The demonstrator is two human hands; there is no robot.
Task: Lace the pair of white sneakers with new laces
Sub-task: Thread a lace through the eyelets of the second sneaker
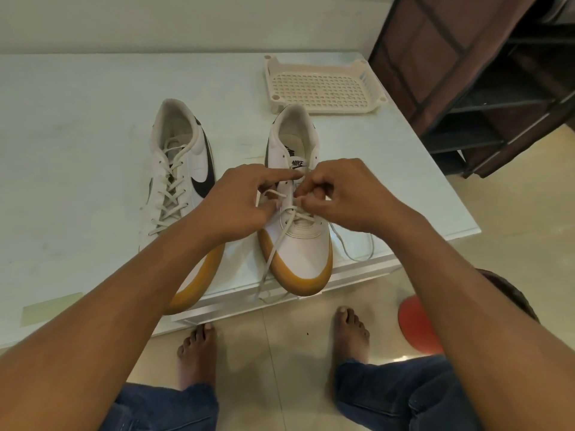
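Two white sneakers with tan soles stand on a pale table, toes toward me. The left sneaker, with a black swoosh, is laced up its full length. The right sneaker has lace only through its lower eyelets. My left hand lies over that shoe's left side, its index finger stretched across the tongue and the other fingers curled by the eyelets. My right hand pinches the white lace at an eyelet on the shoe's right side. Loose lace ends trail over the toe and off the table's front edge.
A cream perforated plastic tray lies at the back right of the table. A dark fabric shelf unit stands to the right. Below are my bare feet on a tiled floor, a red round object beside my right arm, and a tape strip.
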